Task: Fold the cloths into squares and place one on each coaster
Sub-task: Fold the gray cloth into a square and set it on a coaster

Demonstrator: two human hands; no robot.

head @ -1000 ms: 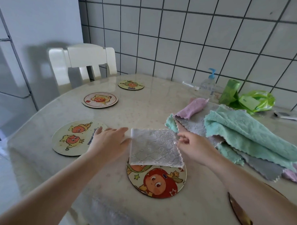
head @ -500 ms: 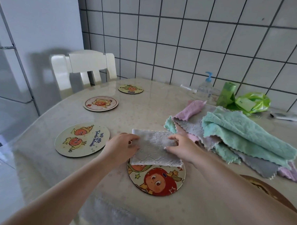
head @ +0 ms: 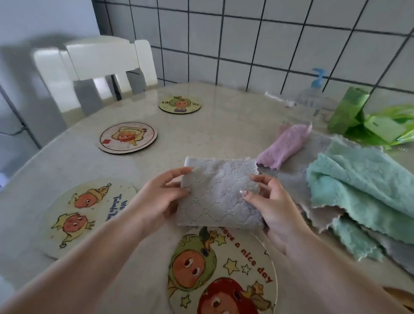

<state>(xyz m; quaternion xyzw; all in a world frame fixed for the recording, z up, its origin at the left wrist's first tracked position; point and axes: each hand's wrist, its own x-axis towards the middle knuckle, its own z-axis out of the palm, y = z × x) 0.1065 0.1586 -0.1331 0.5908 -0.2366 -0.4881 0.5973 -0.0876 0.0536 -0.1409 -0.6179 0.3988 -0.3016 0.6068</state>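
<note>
I have the folded pale grey waffle-textured cloth [head: 219,195] pinched at both sides, my left hand [head: 160,200] gripping its left edge with thumb on top and fingers behind, my right hand [head: 273,207] doing the same on the right edge, so the layers cannot slip apart. I hold it just above the far rim of the round cartoon-printed coaster reading "have a nice day" [head: 222,276], which I judge to be where this square should go; the cloth's lower edge covers a bit of that rim, and I cannot tell whether it touches. To my right lies the heap of unfolded mint, grey and pink fleecy cloths [head: 356,187], kept within reach for later folds. Three more round coasters [head: 85,213] sit bare to my left. A brown rounded thing [head: 406,301] at the lower right is cut off; it may be another coaster. The clear pump bottle [head: 315,100] by the wall is blurred.
</note>
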